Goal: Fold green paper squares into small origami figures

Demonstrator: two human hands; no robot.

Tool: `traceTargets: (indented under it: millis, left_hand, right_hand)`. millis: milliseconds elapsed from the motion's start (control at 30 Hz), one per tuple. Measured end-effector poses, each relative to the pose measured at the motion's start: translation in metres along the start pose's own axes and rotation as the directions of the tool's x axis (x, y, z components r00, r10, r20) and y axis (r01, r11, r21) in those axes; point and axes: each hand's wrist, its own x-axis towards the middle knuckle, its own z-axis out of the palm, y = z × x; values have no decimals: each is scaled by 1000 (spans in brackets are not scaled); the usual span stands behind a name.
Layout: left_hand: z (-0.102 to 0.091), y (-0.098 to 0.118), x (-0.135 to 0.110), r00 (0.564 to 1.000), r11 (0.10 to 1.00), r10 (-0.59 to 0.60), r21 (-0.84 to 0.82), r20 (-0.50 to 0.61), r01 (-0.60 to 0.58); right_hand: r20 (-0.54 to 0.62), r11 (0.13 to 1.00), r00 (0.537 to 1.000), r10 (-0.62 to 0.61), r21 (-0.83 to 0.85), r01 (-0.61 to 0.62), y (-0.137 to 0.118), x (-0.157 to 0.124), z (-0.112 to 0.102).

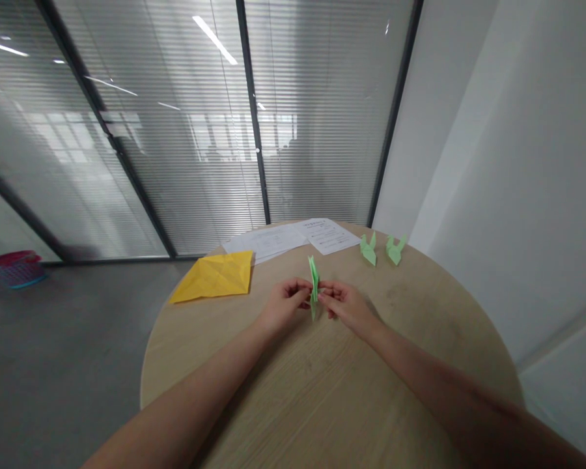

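Note:
A piece of folded green paper (314, 277) stands upright between my two hands, seen nearly edge-on with several layers showing. My left hand (293, 296) pinches it from the left, thumb and fingers at its lower half. From the right, my right hand (342, 301) grips the same paper with its fingertips. Just which layers each hand holds is too small to tell. Farther back on the right sit two finished-looking green origami figures, one (368, 249) left of the other (395, 250), each with raised points.
A round wooden table (322, 391) lies under my arms. Yellow creased paper (219, 276) rests at the left edge, and white printed sheets (325, 234) lie at the back. Beyond are a glass partition with blinds (317, 163) and a white wall (517, 195). A red-and-blue basket (14, 268) stands on the floor.

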Motion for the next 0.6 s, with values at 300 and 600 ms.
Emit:
traceTargets:
  millis: [300, 600]
  left_hand:
    - [5, 4, -3, 999, 993, 29, -114, 42, -24]
    - [1, 0, 3, 998, 991, 68, -114, -1, -68]
  right_hand:
    - [-93, 881, 944, -317, -397, 256, 0, -1, -6]
    - [43, 792, 932, -360, -514, 330, -7, -7, -5]
